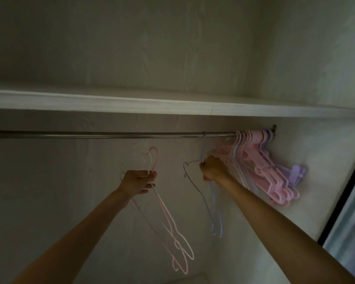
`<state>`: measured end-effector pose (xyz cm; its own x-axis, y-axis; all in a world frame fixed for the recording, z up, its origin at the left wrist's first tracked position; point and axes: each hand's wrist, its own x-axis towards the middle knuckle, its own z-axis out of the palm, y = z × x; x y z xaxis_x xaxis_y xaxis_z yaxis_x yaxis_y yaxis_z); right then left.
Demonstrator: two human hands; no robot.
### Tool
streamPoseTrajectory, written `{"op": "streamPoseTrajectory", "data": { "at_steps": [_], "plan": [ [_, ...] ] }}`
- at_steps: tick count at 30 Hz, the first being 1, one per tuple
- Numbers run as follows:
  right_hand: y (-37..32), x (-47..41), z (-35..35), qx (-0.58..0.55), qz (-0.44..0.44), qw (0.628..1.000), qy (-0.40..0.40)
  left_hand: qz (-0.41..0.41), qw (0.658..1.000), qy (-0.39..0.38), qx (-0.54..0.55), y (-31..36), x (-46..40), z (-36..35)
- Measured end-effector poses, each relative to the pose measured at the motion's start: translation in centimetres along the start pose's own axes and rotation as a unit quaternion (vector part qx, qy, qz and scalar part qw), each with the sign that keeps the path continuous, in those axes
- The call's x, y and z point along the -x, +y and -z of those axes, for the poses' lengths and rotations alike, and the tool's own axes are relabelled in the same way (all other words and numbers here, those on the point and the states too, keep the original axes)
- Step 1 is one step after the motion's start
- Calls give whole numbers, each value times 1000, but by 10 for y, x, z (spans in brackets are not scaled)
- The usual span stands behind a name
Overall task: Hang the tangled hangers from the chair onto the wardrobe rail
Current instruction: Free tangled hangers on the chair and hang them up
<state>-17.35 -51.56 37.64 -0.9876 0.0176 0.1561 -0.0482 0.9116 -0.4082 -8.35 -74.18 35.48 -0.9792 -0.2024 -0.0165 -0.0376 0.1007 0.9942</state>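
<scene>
The left hand (pixel 138 181) is gripping a bundle of pink and white hangers (pixel 172 228) by their necks, fingers curled round them, below the rail (pixel 111 134) toward 7 o'clock of the picture's middle. The right hand (pixel 213 168) is closing its fingers round a blue hanger (pixel 214 214) whose hook is sitting on the rail. At 3 o'clock, a packed row of pink and purple hangers (pixel 264 171) is hanging at the rail's end, under the shelf (pixel 131 103).
</scene>
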Motion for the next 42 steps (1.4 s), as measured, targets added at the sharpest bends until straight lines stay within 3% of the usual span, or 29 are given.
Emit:
{"op": "streamPoseTrajectory", "data": {
  "at_steps": [3,5,9,14,22,31,34,38,39,40,41,42],
  "plan": [
    [2,2,11,16,59,991,123,8,1000,-13,-8,-1,-5,-6],
    [-2,-5,25,-1,140,965,223,7,1000,-27,-14,3,-6,-11],
    [-2,-36,40,131,223,949,179,-4,999,-47,-22,12,-6,-23],
    [17,-51,44,158,327,898,248,8,998,-67,-16,15,-10,-35],
    [68,-55,72,210,278,889,296,26,997,-66,-26,16,-10,-49],
    [82,-47,83,207,136,948,198,33,994,-76,-64,17,-4,-60],
    [83,-42,86,200,142,952,185,40,994,-83,-64,17,-1,-62],
    [69,-22,69,86,271,916,283,49,994,-85,-40,21,1,-67],
    [59,-11,63,38,284,930,231,51,994,-88,-29,22,1,-69],
    [48,3,56,-15,265,957,119,50,995,-89,-18,22,2,-72],
    [35,18,47,-57,216,974,-34,46,995,-88,-8,21,3,-75],
    [24,31,37,-73,158,967,-186,36,996,-83,-2,19,4,-78]
  ]
}}
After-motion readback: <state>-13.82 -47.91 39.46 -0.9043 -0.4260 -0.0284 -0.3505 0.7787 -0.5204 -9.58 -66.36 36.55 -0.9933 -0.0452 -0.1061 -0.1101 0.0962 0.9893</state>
